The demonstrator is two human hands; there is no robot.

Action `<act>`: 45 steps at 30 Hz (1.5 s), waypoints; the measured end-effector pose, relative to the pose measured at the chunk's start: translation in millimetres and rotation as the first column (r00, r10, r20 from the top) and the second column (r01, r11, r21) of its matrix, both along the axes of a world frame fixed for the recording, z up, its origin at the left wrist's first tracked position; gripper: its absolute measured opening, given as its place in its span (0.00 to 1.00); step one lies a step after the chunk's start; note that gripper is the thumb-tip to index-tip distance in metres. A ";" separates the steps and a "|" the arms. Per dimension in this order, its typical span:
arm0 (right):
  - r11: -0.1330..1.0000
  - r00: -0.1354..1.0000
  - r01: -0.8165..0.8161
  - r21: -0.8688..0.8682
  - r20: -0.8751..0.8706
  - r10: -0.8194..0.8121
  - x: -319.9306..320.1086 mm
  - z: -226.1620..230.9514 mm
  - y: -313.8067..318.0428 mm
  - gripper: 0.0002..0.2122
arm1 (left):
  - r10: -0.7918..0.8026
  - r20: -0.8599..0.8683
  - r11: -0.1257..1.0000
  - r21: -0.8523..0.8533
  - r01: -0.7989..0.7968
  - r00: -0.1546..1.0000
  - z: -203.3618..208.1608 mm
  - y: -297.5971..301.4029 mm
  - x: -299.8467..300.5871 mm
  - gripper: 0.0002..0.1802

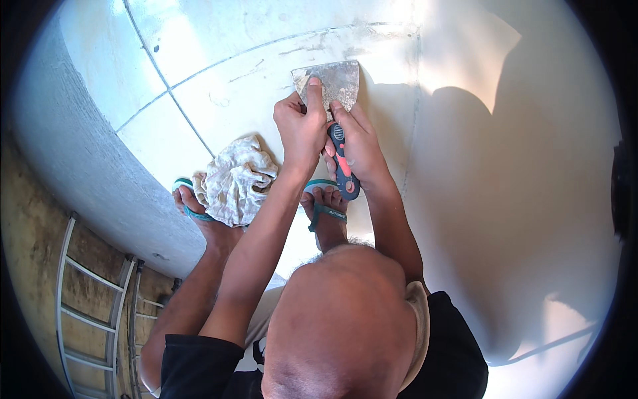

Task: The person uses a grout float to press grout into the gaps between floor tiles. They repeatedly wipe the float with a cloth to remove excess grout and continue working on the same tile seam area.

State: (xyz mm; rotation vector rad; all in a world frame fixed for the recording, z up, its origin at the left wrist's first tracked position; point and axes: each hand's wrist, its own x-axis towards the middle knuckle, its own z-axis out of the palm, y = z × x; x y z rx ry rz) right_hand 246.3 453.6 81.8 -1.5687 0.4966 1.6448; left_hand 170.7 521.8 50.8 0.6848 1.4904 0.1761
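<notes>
A scraper (341,79) with a wide, stained metal blade and a dark handle with red parts is held up above the tiles in front of me. My left hand (300,130) is closed at the blade's left side, its thumb laid flat on the metal face. Around the base of the blade and the top of the handle, my right hand (362,146) is closed, with the handle's end sticking out below toward me. A crumpled, pale patterned cloth (239,181) lies by my left foot, to the left of my left forearm.
Pale floor tiles (219,100) with dark joints and smudges stretch ahead. My feet are in green flip-flops (323,214). A rough grey ledge (100,153) curves along the left, and beyond it stands a metal ladder (90,309). Shadow covers much of the right side.
</notes>
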 end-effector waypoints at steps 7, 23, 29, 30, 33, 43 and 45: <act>0.998 0.992 0.031 0.061 -0.123 -0.023 11.6 5.1 -7.1 0.13 | -0.057 -0.039 0.985 0.162 0.062 0.998 -13.3 -13.1 -10.8 0.31; 0.994 0.998 0.065 0.092 0.017 -0.067 -10.2 15.8 -32.8 0.12 | -0.219 0.001 0.973 0.078 0.218 0.976 -7.0 -34.5 -21.2 0.30; 0.996 0.997 -0.059 0.061 0.060 0.056 -24.5 4.2 -75.4 0.15 | -0.143 0.053 0.989 -0.028 0.144 0.988 -9.8 -78.5 -38.5 0.28; 0.998 0.998 -0.051 0.039 0.038 0.049 -20.6 1.7 -69.2 0.15 | -0.112 0.022 0.992 -0.057 0.113 0.994 -13.9 -69.2 -33.4 0.28; 0.999 0.999 -0.033 -0.010 -0.036 0.032 -11.4 9.0 -44.5 0.15 | -0.078 -0.014 0.994 -0.079 0.077 0.997 -2.6 -49.7 -19.4 0.28; 0.996 0.995 -0.051 -0.071 -0.086 0.045 0.3 11.5 -37.0 0.17 | -0.038 0.025 0.987 -0.156 0.041 0.999 7.0 -37.6 -12.1 0.28; 0.998 0.995 -0.017 -0.058 -0.101 0.012 -5.4 17.3 -45.7 0.16 | -0.075 -0.020 0.990 -0.118 0.072 0.997 10.2 -44.8 -16.1 0.28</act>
